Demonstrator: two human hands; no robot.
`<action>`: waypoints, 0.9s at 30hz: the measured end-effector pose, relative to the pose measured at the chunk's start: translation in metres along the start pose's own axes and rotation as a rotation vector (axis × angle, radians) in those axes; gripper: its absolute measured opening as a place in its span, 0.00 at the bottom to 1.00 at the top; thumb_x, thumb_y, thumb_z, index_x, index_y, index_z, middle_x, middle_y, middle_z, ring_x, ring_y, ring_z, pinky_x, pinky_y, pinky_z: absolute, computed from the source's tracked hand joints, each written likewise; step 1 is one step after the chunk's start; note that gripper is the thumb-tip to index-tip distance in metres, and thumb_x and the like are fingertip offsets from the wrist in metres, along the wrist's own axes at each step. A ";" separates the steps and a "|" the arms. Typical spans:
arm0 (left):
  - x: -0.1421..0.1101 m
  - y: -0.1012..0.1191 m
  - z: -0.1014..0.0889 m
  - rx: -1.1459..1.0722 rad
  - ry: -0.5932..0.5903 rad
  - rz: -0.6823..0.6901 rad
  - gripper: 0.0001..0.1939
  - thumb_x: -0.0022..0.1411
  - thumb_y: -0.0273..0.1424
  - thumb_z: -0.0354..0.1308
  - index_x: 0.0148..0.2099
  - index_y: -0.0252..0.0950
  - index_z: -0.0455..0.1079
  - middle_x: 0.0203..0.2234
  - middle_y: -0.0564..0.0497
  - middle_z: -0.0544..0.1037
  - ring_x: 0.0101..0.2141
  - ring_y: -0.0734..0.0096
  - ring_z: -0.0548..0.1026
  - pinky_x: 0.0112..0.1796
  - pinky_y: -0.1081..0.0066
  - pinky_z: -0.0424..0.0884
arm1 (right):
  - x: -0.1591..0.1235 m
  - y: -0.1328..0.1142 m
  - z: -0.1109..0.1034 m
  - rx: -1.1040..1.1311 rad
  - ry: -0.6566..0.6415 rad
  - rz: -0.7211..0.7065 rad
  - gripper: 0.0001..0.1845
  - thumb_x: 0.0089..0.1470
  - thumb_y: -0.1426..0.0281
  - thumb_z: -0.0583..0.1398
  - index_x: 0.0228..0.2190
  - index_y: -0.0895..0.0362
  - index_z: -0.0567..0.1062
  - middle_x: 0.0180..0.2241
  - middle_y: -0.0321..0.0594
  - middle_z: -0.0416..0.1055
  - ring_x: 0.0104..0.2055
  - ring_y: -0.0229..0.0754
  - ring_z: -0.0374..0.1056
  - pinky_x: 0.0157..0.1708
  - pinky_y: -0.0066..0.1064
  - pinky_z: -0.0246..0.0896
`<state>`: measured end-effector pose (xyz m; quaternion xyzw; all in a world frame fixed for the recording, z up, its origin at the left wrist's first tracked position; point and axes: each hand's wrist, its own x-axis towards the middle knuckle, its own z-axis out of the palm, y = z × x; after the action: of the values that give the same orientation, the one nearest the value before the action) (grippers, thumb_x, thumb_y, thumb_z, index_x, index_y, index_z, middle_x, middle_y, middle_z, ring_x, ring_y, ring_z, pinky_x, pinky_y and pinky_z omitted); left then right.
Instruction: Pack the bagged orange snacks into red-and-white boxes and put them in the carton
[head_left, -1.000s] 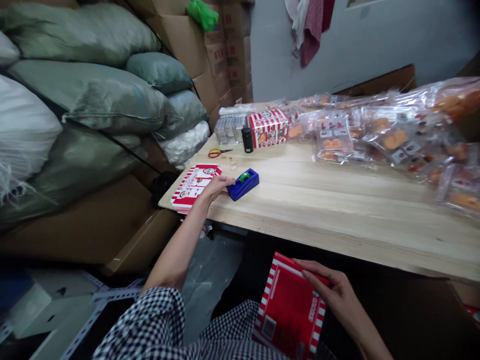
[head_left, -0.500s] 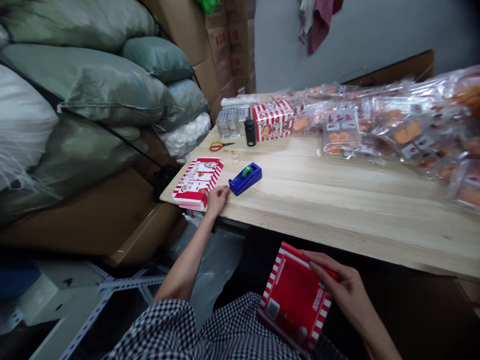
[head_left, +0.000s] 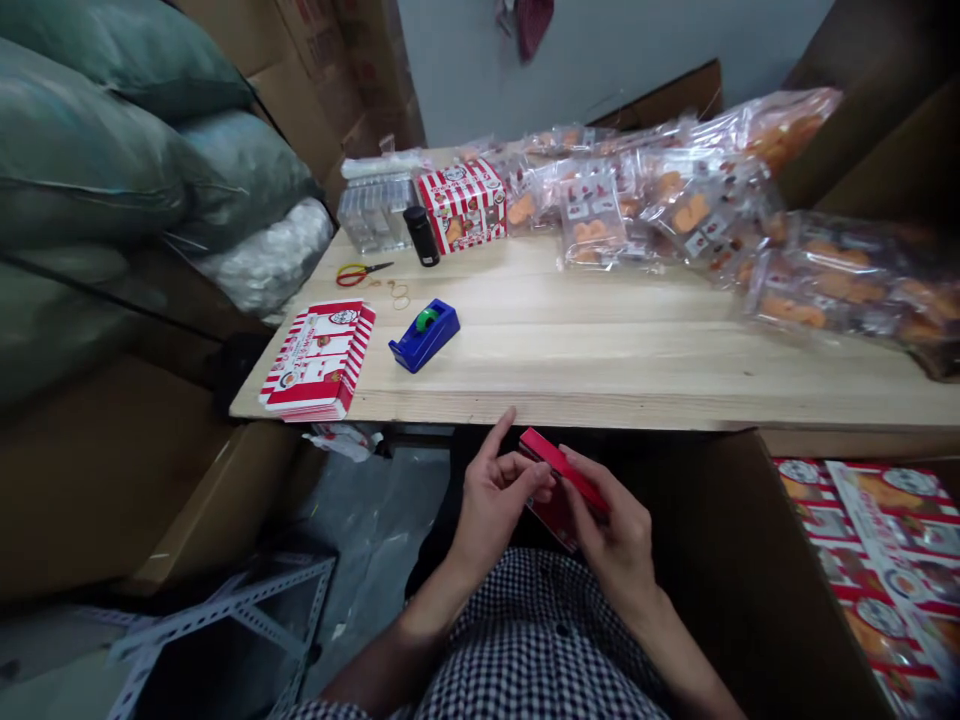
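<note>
In my lap, just below the table's front edge, my right hand (head_left: 616, 525) grips a red and white printed carton (head_left: 541, 447), with fingers along its red edge. The carton is tilted, and much of it is hidden behind my hands. My left hand (head_left: 491, 495) is at the carton's left side. Its thumb and some fingers are pinched together, and its index finger points outward; what lies in the pinch is too small to make out. On the table, a blue tape dispenser (head_left: 424, 340) with a green core stands beyond my left hand.
A stack of flat printed cartons (head_left: 319, 360) lies at the table's left corner. Behind are scissors (head_left: 360, 272), a black bottle (head_left: 421, 237), a filled carton (head_left: 463, 205) and clear packs (head_left: 379, 210). Bagged orange items (head_left: 592, 230) cover the back right. Finished-looking packages (head_left: 874, 570) fill a box at lower right.
My left hand has moved from the tape dispenser down to the carton. The carton has been turned, now showing its narrow red edge. The view has shifted right.
</note>
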<state>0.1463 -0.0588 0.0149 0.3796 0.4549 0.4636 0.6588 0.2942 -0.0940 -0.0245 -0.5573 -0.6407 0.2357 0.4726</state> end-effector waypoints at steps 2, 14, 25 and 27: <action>0.004 -0.005 0.001 -0.068 -0.006 -0.056 0.46 0.60 0.33 0.66 0.73 0.40 0.43 0.27 0.52 0.80 0.26 0.74 0.76 0.34 0.71 0.74 | -0.001 0.002 0.001 -0.035 0.011 0.011 0.27 0.62 0.75 0.59 0.60 0.46 0.65 0.56 0.41 0.72 0.56 0.49 0.71 0.54 0.49 0.70; 0.022 -0.029 -0.010 0.046 0.028 -0.153 0.41 0.59 0.40 0.66 0.68 0.36 0.52 0.27 0.51 0.79 0.23 0.71 0.77 0.30 0.70 0.74 | 0.011 0.016 -0.007 -0.019 -0.127 -0.162 0.28 0.63 0.79 0.55 0.61 0.47 0.67 0.59 0.42 0.70 0.59 0.47 0.69 0.64 0.57 0.57; 0.030 -0.006 -0.025 0.525 -0.245 0.151 0.16 0.57 0.35 0.68 0.49 0.42 0.75 0.42 0.48 0.78 0.42 0.63 0.76 0.43 0.65 0.72 | 0.012 0.002 -0.032 0.299 -0.119 0.161 0.17 0.61 0.70 0.61 0.51 0.44 0.77 0.51 0.36 0.78 0.55 0.47 0.72 0.67 0.57 0.49; 0.020 0.008 -0.017 0.525 -0.287 0.127 0.10 0.61 0.34 0.64 0.45 0.41 0.74 0.37 0.50 0.79 0.37 0.66 0.77 0.39 0.67 0.73 | 0.007 -0.001 -0.040 0.382 -0.033 0.267 0.23 0.59 0.65 0.64 0.56 0.44 0.73 0.53 0.38 0.76 0.58 0.48 0.70 0.65 0.55 0.54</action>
<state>0.1307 -0.0360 0.0119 0.6261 0.4368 0.3120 0.5656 0.3288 -0.0969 -0.0033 -0.5336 -0.5125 0.4223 0.5237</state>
